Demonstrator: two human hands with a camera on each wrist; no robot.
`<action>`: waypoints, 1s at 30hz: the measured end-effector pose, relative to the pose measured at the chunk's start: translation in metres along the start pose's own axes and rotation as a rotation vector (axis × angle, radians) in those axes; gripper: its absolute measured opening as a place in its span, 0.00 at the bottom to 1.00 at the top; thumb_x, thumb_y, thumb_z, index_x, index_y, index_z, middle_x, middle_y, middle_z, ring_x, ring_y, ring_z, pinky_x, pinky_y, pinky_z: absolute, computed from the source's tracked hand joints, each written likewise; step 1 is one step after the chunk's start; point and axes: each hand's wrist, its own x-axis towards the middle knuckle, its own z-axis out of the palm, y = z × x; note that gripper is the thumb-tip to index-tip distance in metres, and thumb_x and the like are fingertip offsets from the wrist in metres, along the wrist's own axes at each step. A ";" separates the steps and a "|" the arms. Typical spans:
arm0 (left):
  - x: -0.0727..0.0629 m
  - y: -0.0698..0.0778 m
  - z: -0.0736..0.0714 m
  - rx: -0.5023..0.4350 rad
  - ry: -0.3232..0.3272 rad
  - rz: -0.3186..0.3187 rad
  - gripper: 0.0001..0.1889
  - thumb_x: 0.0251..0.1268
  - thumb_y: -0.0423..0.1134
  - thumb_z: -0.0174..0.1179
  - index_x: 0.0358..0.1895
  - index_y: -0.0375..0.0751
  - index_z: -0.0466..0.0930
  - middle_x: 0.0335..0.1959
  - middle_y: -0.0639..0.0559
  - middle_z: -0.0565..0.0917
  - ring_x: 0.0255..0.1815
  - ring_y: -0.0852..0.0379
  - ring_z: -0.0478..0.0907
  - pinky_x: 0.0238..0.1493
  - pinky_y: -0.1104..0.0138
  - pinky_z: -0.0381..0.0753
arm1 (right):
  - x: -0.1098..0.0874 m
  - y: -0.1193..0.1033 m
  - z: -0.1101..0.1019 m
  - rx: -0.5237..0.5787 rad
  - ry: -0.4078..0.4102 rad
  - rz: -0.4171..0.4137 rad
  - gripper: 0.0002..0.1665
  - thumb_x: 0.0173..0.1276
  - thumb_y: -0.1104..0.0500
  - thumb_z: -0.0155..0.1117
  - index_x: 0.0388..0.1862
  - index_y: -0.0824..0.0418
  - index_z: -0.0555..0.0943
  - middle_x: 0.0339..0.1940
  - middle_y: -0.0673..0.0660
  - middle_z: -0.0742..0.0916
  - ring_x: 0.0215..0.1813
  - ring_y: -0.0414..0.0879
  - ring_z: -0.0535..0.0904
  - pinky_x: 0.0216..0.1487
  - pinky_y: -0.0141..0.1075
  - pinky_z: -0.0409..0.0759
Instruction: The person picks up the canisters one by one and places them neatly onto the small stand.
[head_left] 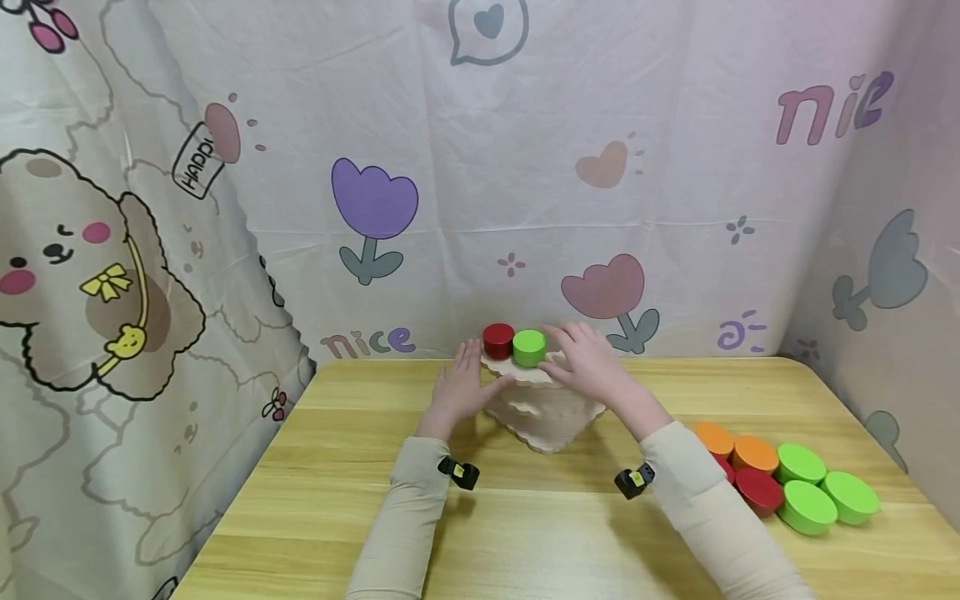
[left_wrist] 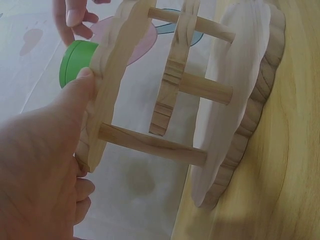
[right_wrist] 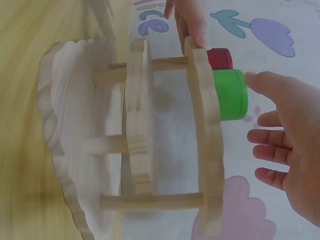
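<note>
A tiered wooden stand (head_left: 551, 421) with scalloped boards stands on the table near its back edge. On its top board sit a red round block (head_left: 498, 341) and a green round block (head_left: 529, 348), side by side. My left hand (head_left: 459, 390) holds the left corner of the top board, its thumb along the edge close to the green block in the left wrist view. My right hand (head_left: 588, 362) is spread at the right of the green block. In the right wrist view, its thumb tip (right_wrist: 251, 79) is at the green block while the other fingers stay apart from it.
On the right of the table lies a group of round blocks: orange (head_left: 755, 454), red (head_left: 759, 490) and green (head_left: 807, 507), partly hidden by my right sleeve (head_left: 697, 483). A printed curtain (head_left: 480, 200) hangs behind the table (head_left: 360, 467).
</note>
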 end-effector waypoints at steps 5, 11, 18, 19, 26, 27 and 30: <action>-0.001 0.001 -0.001 0.000 -0.009 -0.003 0.55 0.60 0.78 0.41 0.79 0.42 0.40 0.81 0.46 0.43 0.82 0.48 0.38 0.78 0.41 0.46 | -0.012 0.002 -0.009 -0.041 0.055 -0.058 0.35 0.64 0.45 0.67 0.65 0.61 0.74 0.57 0.60 0.81 0.60 0.57 0.74 0.58 0.53 0.73; 0.001 0.001 -0.001 0.001 -0.022 -0.006 0.55 0.60 0.79 0.40 0.79 0.44 0.37 0.81 0.46 0.42 0.82 0.49 0.36 0.78 0.42 0.44 | -0.030 0.007 -0.018 -0.093 0.118 -0.145 0.32 0.62 0.45 0.69 0.59 0.61 0.78 0.51 0.58 0.81 0.55 0.56 0.75 0.48 0.49 0.74; 0.000 0.000 -0.002 0.003 -0.022 -0.008 0.56 0.59 0.79 0.40 0.79 0.44 0.37 0.81 0.45 0.43 0.82 0.48 0.37 0.78 0.42 0.45 | -0.055 0.016 -0.027 -0.134 0.164 -0.224 0.29 0.58 0.47 0.71 0.55 0.60 0.78 0.47 0.58 0.82 0.50 0.55 0.76 0.43 0.47 0.74; 0.000 0.000 -0.002 0.004 -0.023 -0.009 0.55 0.59 0.79 0.40 0.79 0.44 0.37 0.81 0.46 0.42 0.82 0.49 0.36 0.78 0.42 0.45 | -0.059 0.017 -0.028 -0.141 0.168 -0.233 0.30 0.57 0.47 0.71 0.55 0.60 0.78 0.47 0.58 0.82 0.50 0.55 0.76 0.43 0.47 0.75; -0.001 0.001 -0.003 -0.001 -0.030 -0.013 0.55 0.60 0.79 0.40 0.79 0.43 0.37 0.81 0.47 0.41 0.82 0.49 0.36 0.78 0.42 0.46 | -0.087 0.027 -0.032 -0.140 0.194 -0.262 0.29 0.66 0.43 0.63 0.55 0.62 0.78 0.46 0.58 0.81 0.49 0.55 0.77 0.47 0.50 0.77; -0.001 0.001 -0.003 -0.004 -0.029 -0.011 0.55 0.60 0.78 0.40 0.79 0.43 0.38 0.81 0.47 0.41 0.82 0.48 0.36 0.78 0.42 0.46 | -0.091 0.029 -0.032 -0.141 0.193 -0.258 0.29 0.67 0.41 0.61 0.56 0.62 0.78 0.46 0.58 0.82 0.49 0.55 0.77 0.46 0.50 0.77; -0.001 0.001 -0.002 -0.011 -0.027 -0.008 0.55 0.60 0.78 0.41 0.79 0.42 0.39 0.81 0.46 0.42 0.82 0.48 0.37 0.78 0.41 0.45 | -0.107 0.032 -0.034 -0.142 0.177 -0.235 0.31 0.68 0.39 0.59 0.57 0.62 0.78 0.46 0.58 0.82 0.50 0.56 0.77 0.47 0.51 0.78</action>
